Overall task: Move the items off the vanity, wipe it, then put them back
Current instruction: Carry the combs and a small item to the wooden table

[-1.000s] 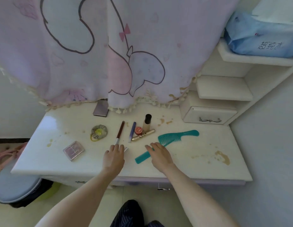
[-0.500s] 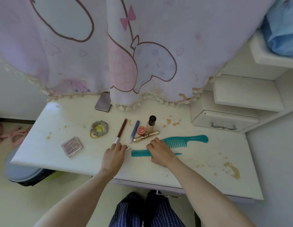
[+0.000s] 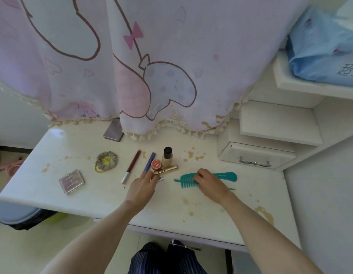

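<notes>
Combs first: your right hand [image 3: 210, 183] lies over two teal combs on the white counter [image 3: 92, 198], its fingers curled down onto the wide-tooth comb [image 3: 188, 179], whose handle sticks out to the right; a thin pointed tail of the second comb [image 3: 231, 188] shows just beside your wrist. Your left hand [image 3: 143, 187] sits near the gold tube [image 3: 165, 170], its fingers bent at the lower end of the blue pencil [image 3: 149, 162]; whether they actually grip it you cannot tell from here. Just behind the gold tube stand the small orange jar [image 3: 156, 164] and the foundation bottle [image 3: 167, 156]. Left of the blue pencil lie the maroon pencil [image 3: 131, 166], the scrunchie [image 3: 106, 161] and the clear compact [image 3: 71, 181]. The mauve palette [image 3: 113, 131] rests at the back under the curtain [image 3: 152, 66]. Brown stains dot the counter.
</notes>
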